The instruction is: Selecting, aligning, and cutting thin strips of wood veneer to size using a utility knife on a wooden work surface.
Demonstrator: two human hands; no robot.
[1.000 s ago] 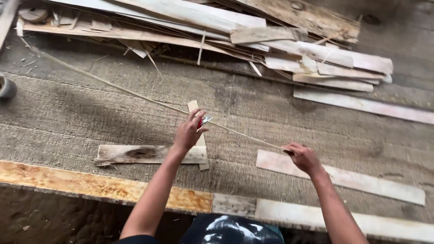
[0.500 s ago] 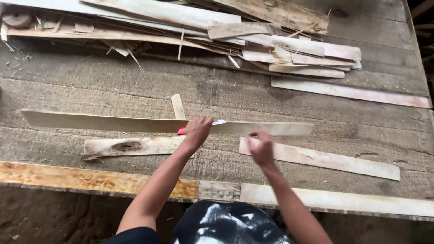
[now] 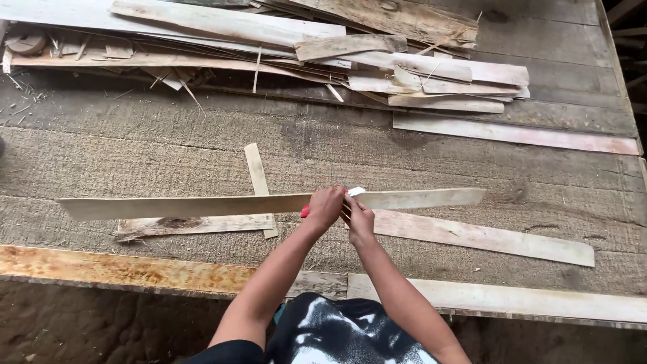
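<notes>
Long pale wood strip point(image 3: 202, 204), thin, flat, L hand point(image 3: 325, 207) & R hand point(image 3: 360, 219) fingers gripping its middle

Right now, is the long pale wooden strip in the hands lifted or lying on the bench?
Lifted: long pale wooden strip held level by both hands, crossing above smaller strips.

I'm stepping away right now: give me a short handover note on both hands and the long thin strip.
Left hand: closed on the long pale veneer strip near its middle, along with a red-handled tool.
Right hand: gripping the same strip just beside the left.
The strip is held level above the workbench, crossing a short upright slat.
Done: strip picked up in both hands.
Left: no cut or split shows yet. Scrap pile lies at the far edge.
</notes>
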